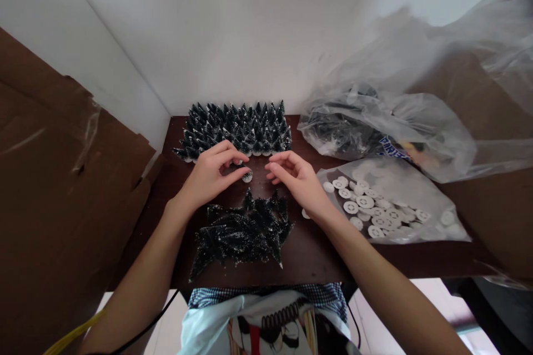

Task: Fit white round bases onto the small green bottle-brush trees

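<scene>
Curling mid-frame, our left hand (pixel 212 175), fingers slightly parted, adjoins a round white plastic disc (pixel 247 177), grip unclear; our empty right hand (pixel 297 178) half-curls loosely.

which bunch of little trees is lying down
The front bunch, on the near side of the table: its trees lie in a flat heap, while the back bunch, by the wall, stands mostly upright, packed together.
</scene>
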### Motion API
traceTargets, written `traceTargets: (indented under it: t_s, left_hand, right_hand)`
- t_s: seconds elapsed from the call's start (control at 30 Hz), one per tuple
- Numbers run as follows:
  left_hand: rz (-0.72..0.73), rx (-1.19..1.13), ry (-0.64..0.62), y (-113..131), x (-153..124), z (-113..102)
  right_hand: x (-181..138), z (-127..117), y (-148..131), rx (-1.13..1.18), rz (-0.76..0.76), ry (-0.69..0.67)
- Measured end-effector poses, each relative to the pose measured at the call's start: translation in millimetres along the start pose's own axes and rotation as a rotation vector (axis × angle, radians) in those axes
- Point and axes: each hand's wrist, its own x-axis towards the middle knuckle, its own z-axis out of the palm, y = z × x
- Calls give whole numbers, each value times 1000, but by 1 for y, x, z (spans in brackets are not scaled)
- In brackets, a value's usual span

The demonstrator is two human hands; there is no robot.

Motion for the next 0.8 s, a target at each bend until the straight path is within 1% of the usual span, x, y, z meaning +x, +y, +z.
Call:
traceTargets:
  t_s: [0.17,0.37,0.57,0.8]
  left_hand:
    - [32,41,6,-5,0,-1]
    - [105,197,79,-9,-1,3]
    - [170,314,146,-8,1,7]
    - [184,351,191,-7,1,13]
  right_hand:
    - [0,0,0,-9,1,0]
    - [0,0,1,-20,3,-2]
    - [1,0,3,-30,-17,-10]
    - [-1,2,5,-74,-33,-27]
